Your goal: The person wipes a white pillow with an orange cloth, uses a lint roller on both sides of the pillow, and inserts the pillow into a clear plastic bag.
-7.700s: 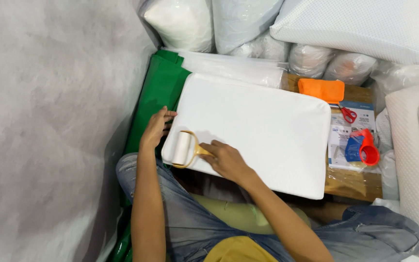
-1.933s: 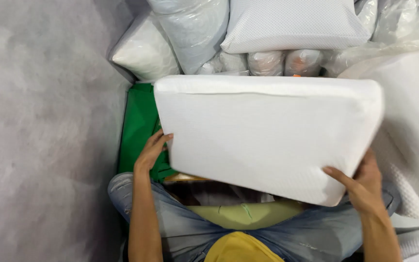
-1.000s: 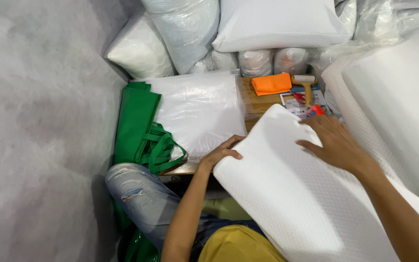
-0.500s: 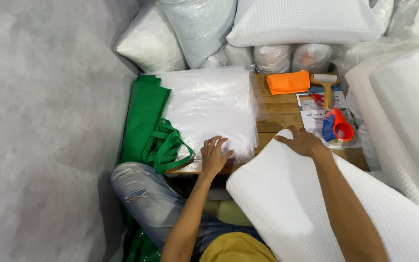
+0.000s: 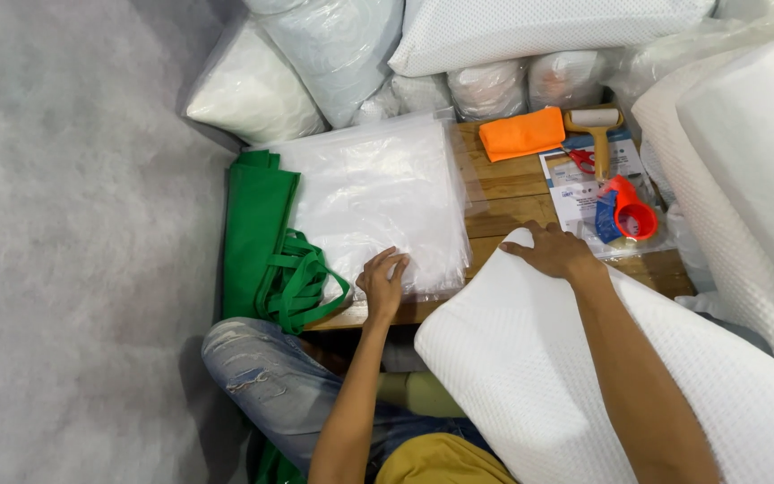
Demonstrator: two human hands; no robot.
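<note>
A low wooden tabletop point(image 5: 503, 184) sits on grey carpet point(image 5: 73, 224), ringed by bagged pillows point(image 5: 333, 45); the left hand point(image 5: 384, 280) rests open on clear plastic bags point(image 5: 374, 193), and the right hand point(image 5: 555, 253) lies open atop a white pillow point(image 5: 530, 376).

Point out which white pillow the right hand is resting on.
The waffle-textured pillow across the person's lap, under the right hand; the others are stacked behind the table or lie at the right.

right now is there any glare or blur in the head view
Head view: light is soft and even; the clear plastic bags give a mild sheen under the left hand; the right hand on the white pillow is sharp; only faint shadows fall on the grey floor.
</note>
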